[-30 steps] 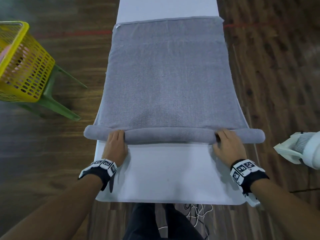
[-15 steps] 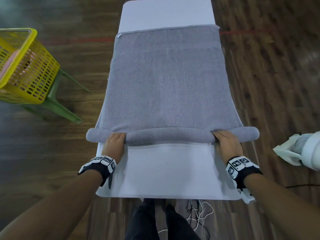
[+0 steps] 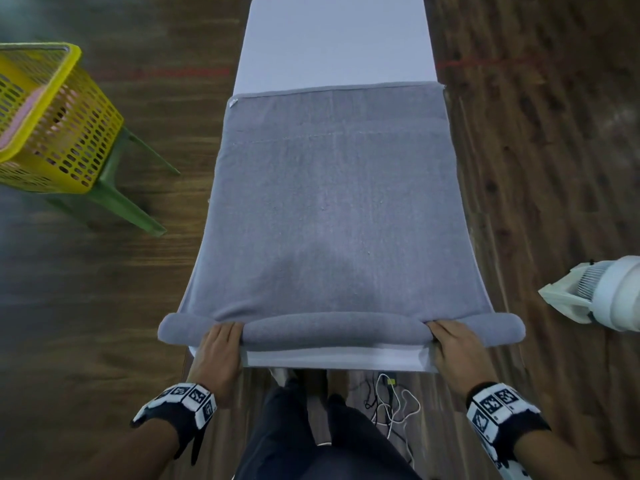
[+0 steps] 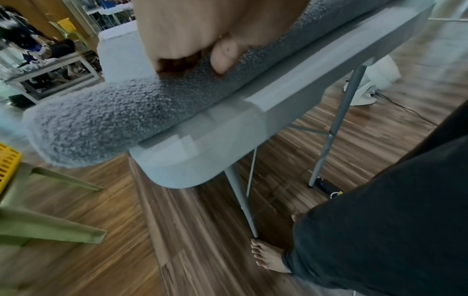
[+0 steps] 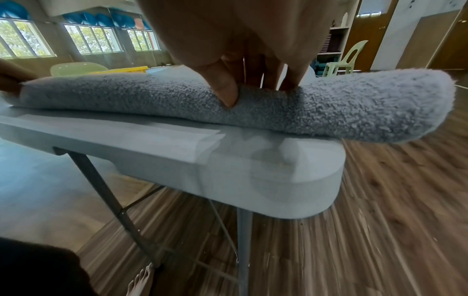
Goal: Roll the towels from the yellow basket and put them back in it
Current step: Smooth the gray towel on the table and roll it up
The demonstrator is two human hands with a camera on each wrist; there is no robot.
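Observation:
A grey towel lies flat along the white table, with its near end wound into a thick roll beside the table's front edge. My left hand grips the roll near its left end; the thumb presses into the pile. My right hand grips it near the right end, with the thumb dug into the roll. Both roll ends overhang the table sides. The yellow basket stands far left with something pink inside.
The basket rests on a green stool on the wooden floor. A white fan stands on the floor at the right. Cables lie under the table near my legs. Bare table top shows beyond the towel's far hem.
Both hands have drawn the roll and the whole towel toward me, up to the front table edge. More bare table now shows past the far hem.

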